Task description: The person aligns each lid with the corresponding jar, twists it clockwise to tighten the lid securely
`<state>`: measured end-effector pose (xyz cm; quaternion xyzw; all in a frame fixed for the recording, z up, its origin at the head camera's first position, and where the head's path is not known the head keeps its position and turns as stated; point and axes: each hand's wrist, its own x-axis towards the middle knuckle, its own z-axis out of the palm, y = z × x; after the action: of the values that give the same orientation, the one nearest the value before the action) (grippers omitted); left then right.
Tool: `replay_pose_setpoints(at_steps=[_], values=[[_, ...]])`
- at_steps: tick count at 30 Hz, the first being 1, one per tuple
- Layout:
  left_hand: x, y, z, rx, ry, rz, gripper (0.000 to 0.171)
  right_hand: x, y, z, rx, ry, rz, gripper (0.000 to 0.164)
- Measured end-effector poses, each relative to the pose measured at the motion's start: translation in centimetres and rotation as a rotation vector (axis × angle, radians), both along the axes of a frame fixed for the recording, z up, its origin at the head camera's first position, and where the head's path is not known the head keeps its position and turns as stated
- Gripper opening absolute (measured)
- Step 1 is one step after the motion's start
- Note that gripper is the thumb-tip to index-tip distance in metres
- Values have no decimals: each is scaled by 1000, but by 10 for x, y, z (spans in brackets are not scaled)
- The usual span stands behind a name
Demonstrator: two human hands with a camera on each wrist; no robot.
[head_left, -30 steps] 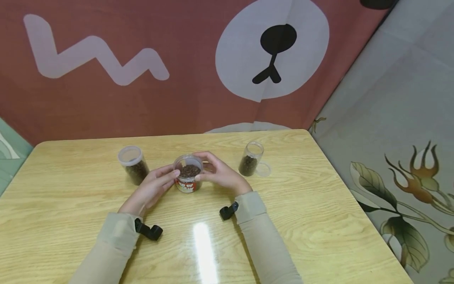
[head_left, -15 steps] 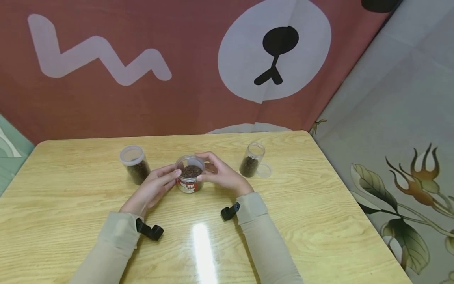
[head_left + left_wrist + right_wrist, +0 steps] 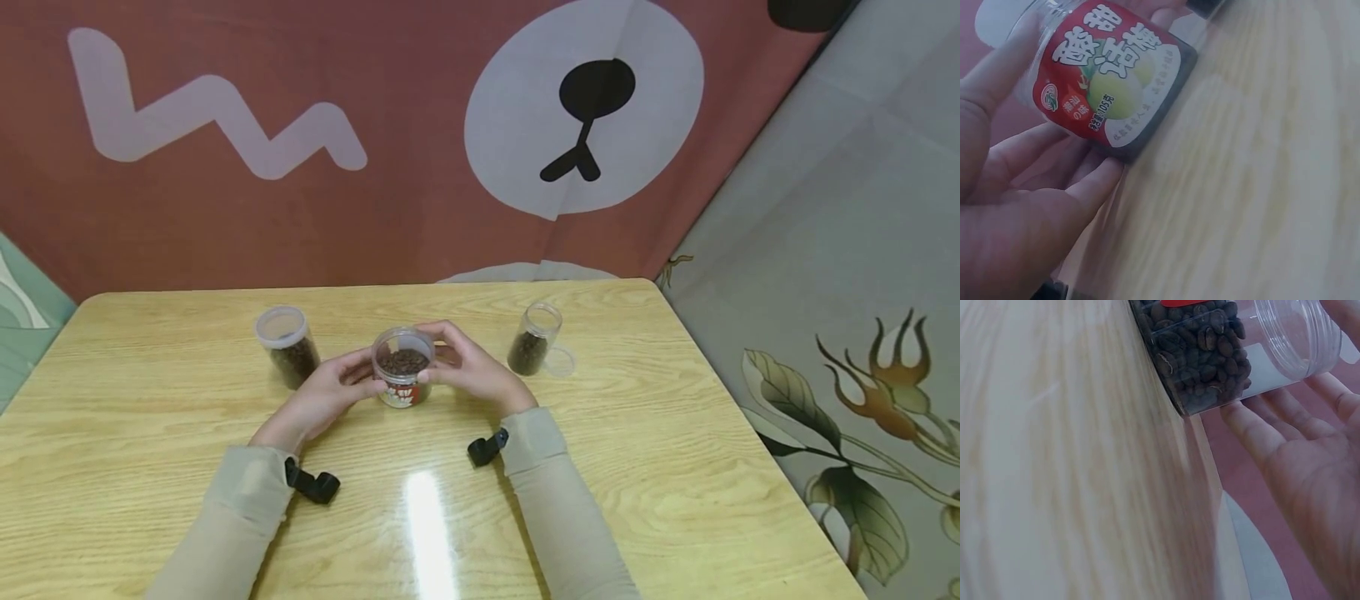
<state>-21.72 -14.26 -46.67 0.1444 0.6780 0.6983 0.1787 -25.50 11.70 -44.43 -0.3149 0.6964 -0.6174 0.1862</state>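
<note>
Clear jar (image 3: 401, 395), red label, open top, part-filled with coffee beans (image 3: 402, 362) | upright on wood-grain surface (image 3: 645, 475), between left hand (image 3: 322, 400) and right hand (image 3: 480, 372) | both hands grasping it, one each side

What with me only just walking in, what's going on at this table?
A person's left hand and right hand hold a red-labelled jar from either side. It stands upright on the wooden table, partly filled with dark brown beans. To the left is another jar of dark contents with a whitish top; to the right, a narrower jar, also partly filled, with a clear lid beside it.
</note>
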Motion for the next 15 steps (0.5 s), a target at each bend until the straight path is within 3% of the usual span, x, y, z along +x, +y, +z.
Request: replay_pose_setpoints(at_steps=[4,9,15], values=[[0,1,0,-21,24,20,74,0,0,0,15,-9,-13,66],[0,3,1,-116,75,71,71,1,-1,0,44,-24,-33,70],[-1,3,1,-190,117,112,69,1,-5,2,86,17,-65,69]])
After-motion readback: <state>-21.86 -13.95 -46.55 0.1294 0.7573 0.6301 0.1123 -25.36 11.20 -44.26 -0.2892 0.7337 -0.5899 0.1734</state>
